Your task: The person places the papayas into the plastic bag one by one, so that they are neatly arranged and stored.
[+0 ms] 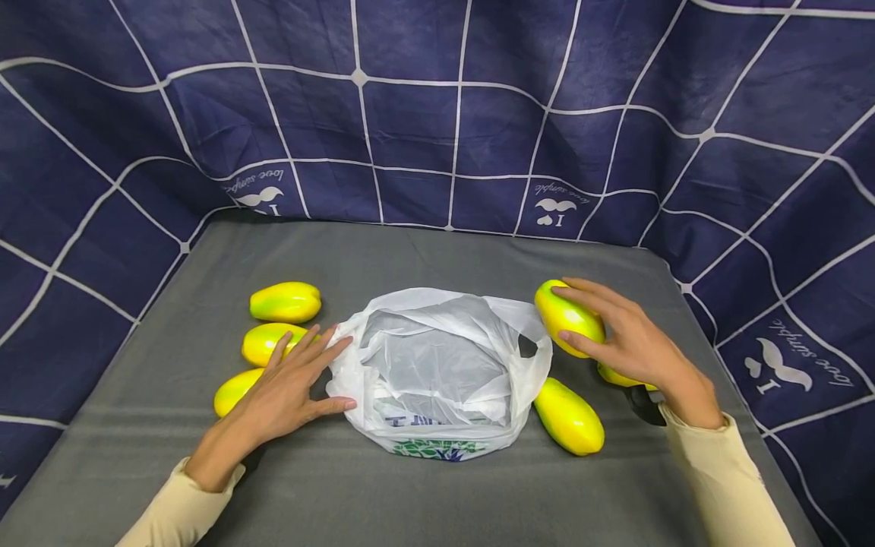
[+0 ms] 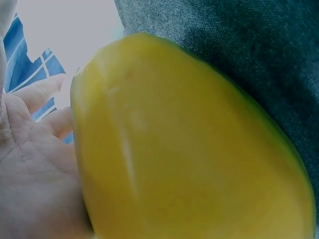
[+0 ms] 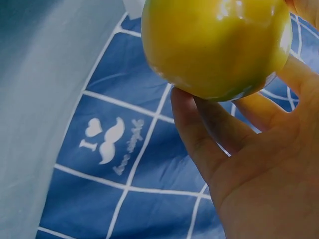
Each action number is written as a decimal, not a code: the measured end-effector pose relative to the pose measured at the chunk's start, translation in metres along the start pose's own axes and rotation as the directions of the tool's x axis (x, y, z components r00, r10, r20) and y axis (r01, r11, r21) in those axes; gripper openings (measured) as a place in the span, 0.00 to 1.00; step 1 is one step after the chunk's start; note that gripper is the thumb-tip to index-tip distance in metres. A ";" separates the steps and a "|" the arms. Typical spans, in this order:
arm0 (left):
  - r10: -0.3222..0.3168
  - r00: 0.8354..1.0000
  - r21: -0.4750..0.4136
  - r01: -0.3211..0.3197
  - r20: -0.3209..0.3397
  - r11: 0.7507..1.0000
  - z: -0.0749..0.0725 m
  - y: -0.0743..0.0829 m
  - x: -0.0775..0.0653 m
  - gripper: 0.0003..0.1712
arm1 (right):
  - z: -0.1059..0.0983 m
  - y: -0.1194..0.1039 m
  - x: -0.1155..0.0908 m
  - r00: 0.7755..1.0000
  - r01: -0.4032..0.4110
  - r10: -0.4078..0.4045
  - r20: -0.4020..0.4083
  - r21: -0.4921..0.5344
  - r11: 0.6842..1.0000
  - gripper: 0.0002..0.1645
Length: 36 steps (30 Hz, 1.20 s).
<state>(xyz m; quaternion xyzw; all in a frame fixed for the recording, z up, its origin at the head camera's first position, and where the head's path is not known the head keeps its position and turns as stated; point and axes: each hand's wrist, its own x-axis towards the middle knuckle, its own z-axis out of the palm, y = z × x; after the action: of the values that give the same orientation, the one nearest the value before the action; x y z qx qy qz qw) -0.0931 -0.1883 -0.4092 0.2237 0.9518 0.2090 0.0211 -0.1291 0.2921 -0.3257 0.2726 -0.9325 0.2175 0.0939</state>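
Toward the right edge of the desk (image 1: 472, 501), the right hand (image 1: 632, 342) grips a glossy fruit (image 1: 569, 317) (best held firmly), while the left hand (image 1: 287, 399), fingers outspread, should steady the plastic bag (image 1: 454, 434).

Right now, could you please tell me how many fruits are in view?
6: three fruits left of the bag, one in the right hand, one by the bag's near right side, and one partly covered by that hand. Others may be hidden.

Blue cloth (image 1: 410, 125) reads “I”, heart, moustache, “love simple”; white bag (image 1: 437, 434) bears unclear print.
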 end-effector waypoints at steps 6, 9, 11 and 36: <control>0.000 1.000 -0.009 0.000 -0.006 1.000 0.001 -0.001 0.000 0.55 | 0.004 -0.015 0.011 0.998 0.052 -0.053 0.018 0.029 0.998 0.40; -0.006 1.000 -0.012 0.006 0.002 1.000 0.001 -0.001 0.001 0.55 | 0.009 -0.021 0.014 0.997 0.066 -0.068 0.038 0.039 0.997 0.39; -0.004 1.000 -0.012 0.004 -0.001 1.000 0.002 -0.001 0.001 0.55 | 0.013 -0.025 0.017 0.996 0.073 -0.076 0.055 0.047 0.996 0.38; 0.018 0.999 -0.001 -0.018 -0.030 1.000 0.000 0.001 -0.002 0.54 | 0.038 -0.089 0.036 0.941 0.238 -0.247 0.230 0.065 0.969 0.35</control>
<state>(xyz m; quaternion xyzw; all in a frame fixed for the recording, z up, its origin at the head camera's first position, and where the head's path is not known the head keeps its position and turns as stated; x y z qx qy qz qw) -0.0911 -0.1888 -0.4088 0.2288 0.9498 0.2132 0.0049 -0.1125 0.1911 -0.3170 0.4109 -0.8923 0.1871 0.0033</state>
